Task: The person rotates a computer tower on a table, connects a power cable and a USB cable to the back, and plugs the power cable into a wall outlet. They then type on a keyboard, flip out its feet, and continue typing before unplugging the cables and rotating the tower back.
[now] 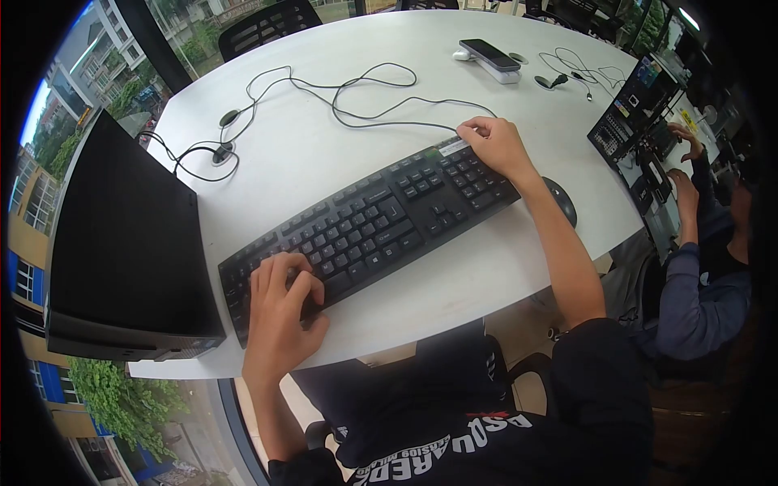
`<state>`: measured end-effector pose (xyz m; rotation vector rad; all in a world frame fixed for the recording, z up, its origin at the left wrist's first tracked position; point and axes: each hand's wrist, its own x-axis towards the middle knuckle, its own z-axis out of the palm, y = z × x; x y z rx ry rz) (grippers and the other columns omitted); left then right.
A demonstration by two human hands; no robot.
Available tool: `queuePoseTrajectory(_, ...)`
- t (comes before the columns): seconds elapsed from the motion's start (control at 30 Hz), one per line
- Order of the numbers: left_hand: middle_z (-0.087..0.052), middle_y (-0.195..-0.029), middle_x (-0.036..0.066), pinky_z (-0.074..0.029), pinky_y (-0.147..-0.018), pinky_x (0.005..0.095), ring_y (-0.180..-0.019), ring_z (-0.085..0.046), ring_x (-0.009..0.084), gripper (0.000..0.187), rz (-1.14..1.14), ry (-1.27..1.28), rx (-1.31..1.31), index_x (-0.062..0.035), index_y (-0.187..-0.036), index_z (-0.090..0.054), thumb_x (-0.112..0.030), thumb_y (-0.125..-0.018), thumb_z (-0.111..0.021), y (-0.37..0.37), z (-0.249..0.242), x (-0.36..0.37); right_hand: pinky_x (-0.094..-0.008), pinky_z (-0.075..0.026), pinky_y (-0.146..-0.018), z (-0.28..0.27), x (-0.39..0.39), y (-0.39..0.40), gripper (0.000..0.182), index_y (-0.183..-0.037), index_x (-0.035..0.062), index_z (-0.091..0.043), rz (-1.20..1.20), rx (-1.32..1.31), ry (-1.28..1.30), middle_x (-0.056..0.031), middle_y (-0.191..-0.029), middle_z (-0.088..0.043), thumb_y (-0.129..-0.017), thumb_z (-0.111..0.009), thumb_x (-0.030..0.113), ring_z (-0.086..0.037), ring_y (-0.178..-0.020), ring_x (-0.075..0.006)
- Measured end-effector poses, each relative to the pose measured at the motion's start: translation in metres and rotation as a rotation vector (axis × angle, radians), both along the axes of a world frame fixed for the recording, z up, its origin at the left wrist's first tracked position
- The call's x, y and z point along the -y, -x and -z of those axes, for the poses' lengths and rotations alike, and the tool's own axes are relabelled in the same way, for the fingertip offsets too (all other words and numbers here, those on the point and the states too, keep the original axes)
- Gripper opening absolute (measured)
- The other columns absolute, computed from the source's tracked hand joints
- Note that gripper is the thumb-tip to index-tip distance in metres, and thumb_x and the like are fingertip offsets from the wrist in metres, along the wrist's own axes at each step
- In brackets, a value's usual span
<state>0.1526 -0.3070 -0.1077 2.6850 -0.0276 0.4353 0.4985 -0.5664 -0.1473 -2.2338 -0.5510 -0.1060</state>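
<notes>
A black full-size keyboard lies slanted across the white table, its right end farther from me. My left hand rests over the keys at its left end, fingers bent and the thumb apart near the front edge. At the far right corner, my right hand has its fingers curled closed on the keyboard's back edge, where a thin black cable begins. The fingertips there are partly hidden. A black mouse sits just right of the keyboard, partly behind my right forearm.
A black monitor stands at the left. The cable loops across the white table. A phone lies on a white box at the back. To the right, another person has hands near an open computer case.
</notes>
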Motion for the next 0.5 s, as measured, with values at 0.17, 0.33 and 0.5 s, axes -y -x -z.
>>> queuePoseTrajectory(0.17, -0.055, -0.117, 0.012, -0.041, -0.103, 0.047, -0.116, -0.052, 0.0358, 0.032, 0.004, 0.007, -0.025, -0.0053, -0.085, -0.058, -0.001, -0.058, -0.074, -0.002, -0.001, -0.002, -0.0347, -0.058, -0.084, -0.002, 0.0, 0.002, 0.037, -0.109, 0.0021, -0.082, -0.011, -0.045, -0.042, -0.0177, -0.093, -0.08, -0.093, -0.071, 0.034, -0.077, -0.086, -0.0248)
queuePoseTrajectory(0.33, -0.057, -0.127, 0.014, -0.04, -0.108, 0.0495, -0.124, -0.052, 0.036, 0.036, 0.018, -0.021, 0.014, -0.0056, -0.094, -0.064, -0.011, -0.063, -0.08, -0.003, -0.001, -0.002, -0.0341, -0.058, -0.086, 0.006, 0.004, -0.005, 0.035, -0.109, 0.0049, -0.083, -0.056, -0.067, -0.109, -0.015, -0.095, -0.081, -0.094, -0.073, 0.035, -0.077, -0.088, -0.0234)
queuePoseTrajectory(0.5, -0.049, -0.155, 0.02, -0.034, -0.12, 0.0537, -0.146, -0.043, 0.0418, 0.07, -0.121, -0.124, 0.074, -0.0084, -0.125, -0.067, -0.035, -0.067, -0.094, -0.01, 0.008, 0.001, -0.0293, -0.055, -0.086, -0.002, 0.005, -0.003, 0.034, -0.113, 0.0015, -0.082, -0.042, -0.146, -0.092, -0.01, -0.099, -0.081, -0.096, -0.074, 0.031, -0.073, -0.093, -0.015)
